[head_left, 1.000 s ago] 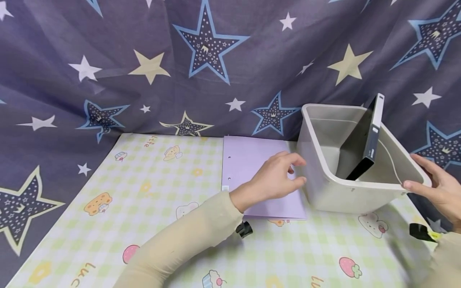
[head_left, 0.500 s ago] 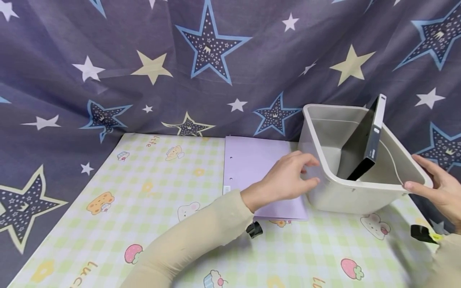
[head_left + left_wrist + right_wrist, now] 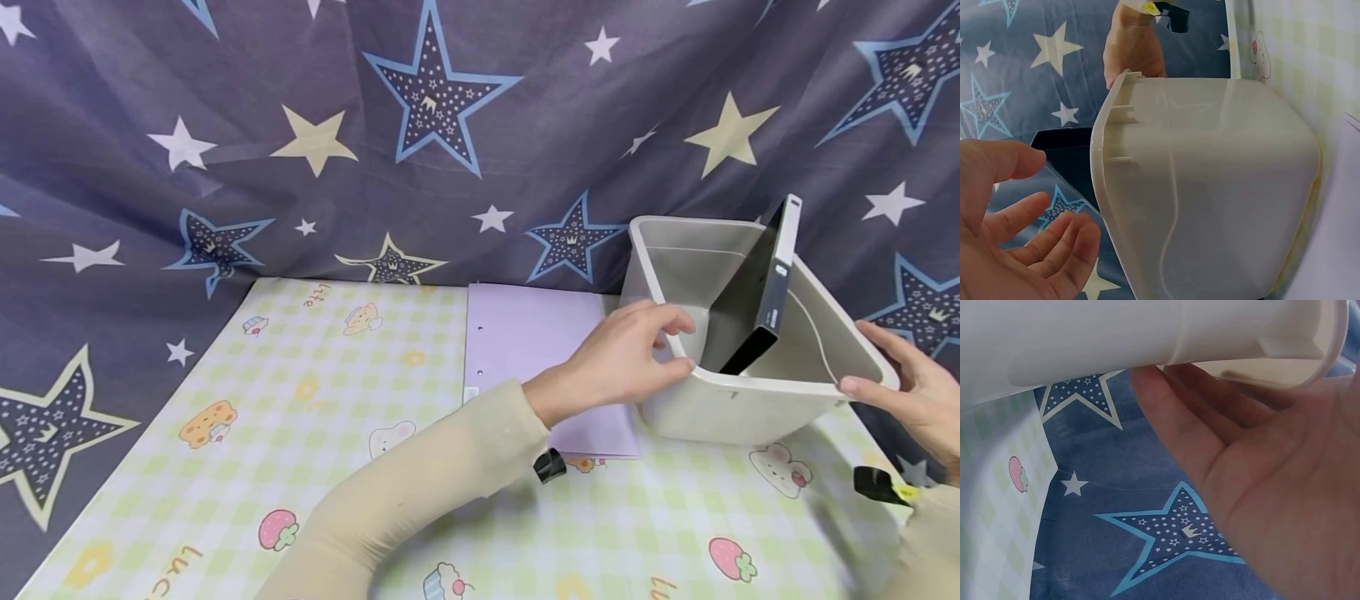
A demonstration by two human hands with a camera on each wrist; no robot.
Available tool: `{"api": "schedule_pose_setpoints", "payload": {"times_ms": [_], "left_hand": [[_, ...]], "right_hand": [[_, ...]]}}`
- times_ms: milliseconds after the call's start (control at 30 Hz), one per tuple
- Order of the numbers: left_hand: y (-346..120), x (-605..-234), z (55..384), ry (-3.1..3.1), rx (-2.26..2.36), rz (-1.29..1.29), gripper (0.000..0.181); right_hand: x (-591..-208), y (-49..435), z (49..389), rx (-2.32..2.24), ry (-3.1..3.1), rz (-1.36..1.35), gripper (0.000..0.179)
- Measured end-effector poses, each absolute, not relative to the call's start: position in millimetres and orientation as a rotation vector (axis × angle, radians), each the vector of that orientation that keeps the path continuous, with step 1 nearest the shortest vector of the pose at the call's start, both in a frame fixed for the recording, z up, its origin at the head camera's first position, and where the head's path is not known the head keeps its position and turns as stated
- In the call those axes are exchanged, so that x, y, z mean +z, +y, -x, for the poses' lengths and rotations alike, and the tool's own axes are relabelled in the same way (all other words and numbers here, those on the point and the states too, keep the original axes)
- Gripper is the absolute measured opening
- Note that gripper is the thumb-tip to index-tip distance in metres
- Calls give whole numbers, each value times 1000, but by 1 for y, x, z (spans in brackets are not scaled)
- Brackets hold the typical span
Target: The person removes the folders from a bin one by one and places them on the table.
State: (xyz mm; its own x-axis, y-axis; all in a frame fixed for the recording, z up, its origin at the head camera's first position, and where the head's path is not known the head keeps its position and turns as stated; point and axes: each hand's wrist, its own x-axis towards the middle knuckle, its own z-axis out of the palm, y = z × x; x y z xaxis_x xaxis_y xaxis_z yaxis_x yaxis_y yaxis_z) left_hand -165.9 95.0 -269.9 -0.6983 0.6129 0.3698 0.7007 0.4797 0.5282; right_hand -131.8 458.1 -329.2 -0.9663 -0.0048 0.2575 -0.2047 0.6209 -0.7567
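A pale grey plastic bin (image 3: 720, 421) stands at the right side of the table. A black binder (image 3: 771, 321) with a pale strip on its edge leans inside it, its top end rising over the rim. My left hand (image 3: 633, 354) hovers by the bin's left rim, thumb and fingers spread apart with nothing between them; the left wrist view shows its palm (image 3: 1016, 250) clear of the rim. At the front right corner my right hand (image 3: 911, 392) holds the rim, thumb on the edge and fingers along the outer wall.
A lilac folder (image 3: 525, 333) with punched holes lies flat just left of the bin, partly under my left forearm. The table wears a green checked cloth (image 3: 360, 350). Behind hangs a dark star-patterned curtain (image 3: 247, 183), close to the bin's back.
My left hand has moved right, from above the lilac folder to the bin's left rim. The right hand, the bin and the binder stay where they were.
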Motion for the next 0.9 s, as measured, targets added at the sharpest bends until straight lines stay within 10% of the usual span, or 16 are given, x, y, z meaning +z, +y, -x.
{"api": "schedule_pose_setpoints", "payload": {"times_ms": [900], "left_hand": [[134, -251, 167, -2520, -982, 1295, 48]], "right_hand": [[-329, 456, 131, 1250, -2612, -146, 86]]}}
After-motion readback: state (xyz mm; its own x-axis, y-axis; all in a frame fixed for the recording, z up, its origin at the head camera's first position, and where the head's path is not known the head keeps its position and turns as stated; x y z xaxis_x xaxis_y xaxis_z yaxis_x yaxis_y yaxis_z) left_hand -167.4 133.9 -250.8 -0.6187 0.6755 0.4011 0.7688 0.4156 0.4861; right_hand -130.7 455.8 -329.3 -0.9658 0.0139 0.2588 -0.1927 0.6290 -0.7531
